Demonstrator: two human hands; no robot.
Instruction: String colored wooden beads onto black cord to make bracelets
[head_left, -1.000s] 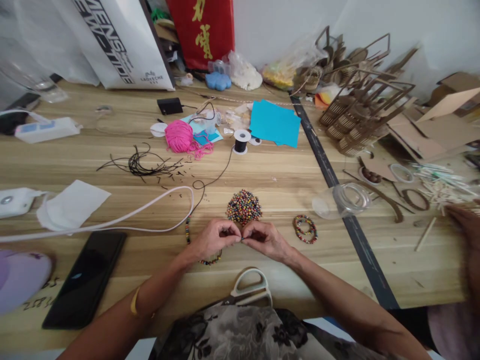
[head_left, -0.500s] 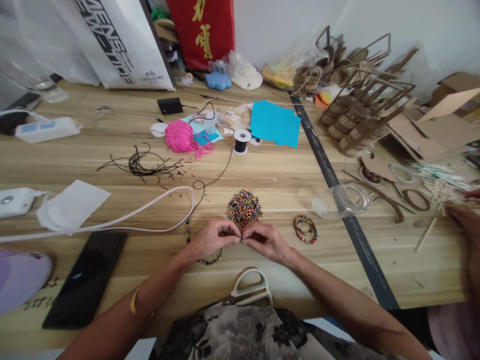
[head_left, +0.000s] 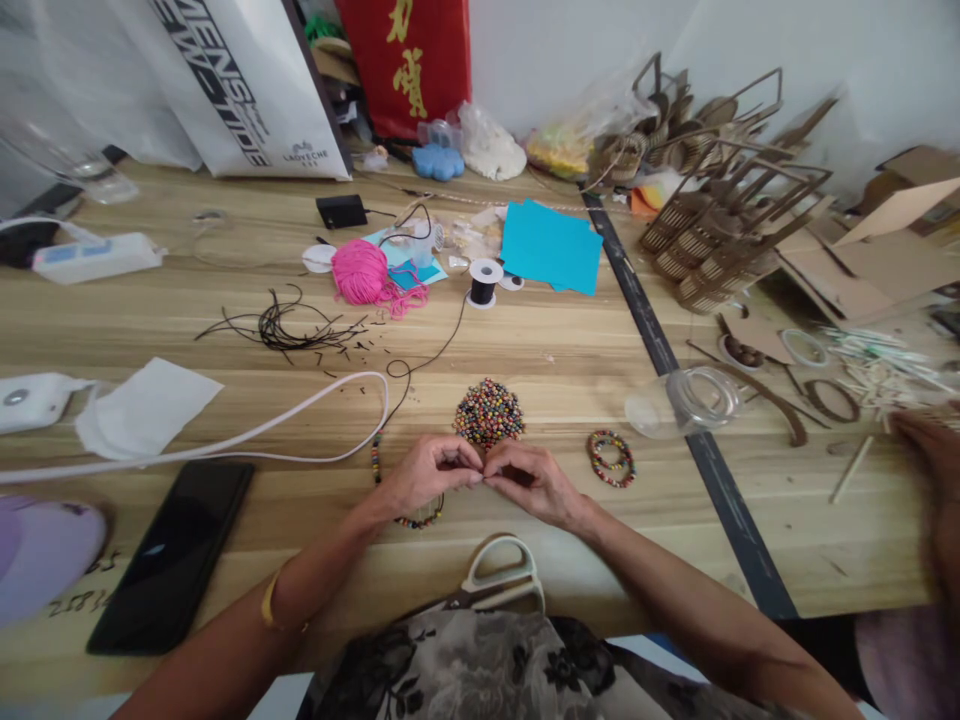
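My left hand (head_left: 433, 478) is closed in a pinch, its fingertips meeting those of my right hand (head_left: 534, 484) just in front of a heap of small coloured beads (head_left: 489, 412). A black cord (head_left: 442, 350) strung with beads (head_left: 418, 521) loops beneath my left hand and rises toward its fingers. My right thumb and forefinger are pressed together, and whatever they pinch is too small to see. Behind the heap stands a spool of black cord (head_left: 483, 290). Two bead bracelets (head_left: 611, 462) lie to the right of my right hand.
White-handled scissors (head_left: 501, 575) lie at the front edge. On the left are a phone (head_left: 171, 560), a white cable (head_left: 300, 408) and cut black cords (head_left: 285, 328). Pink yarn (head_left: 360, 272) sits farther back. A co-worker's hand (head_left: 930, 440) is at far right, near thin sticks.
A small dark speck that showed between my fingertips is now hidden. Both hands stay in almost the same place, still pinching.
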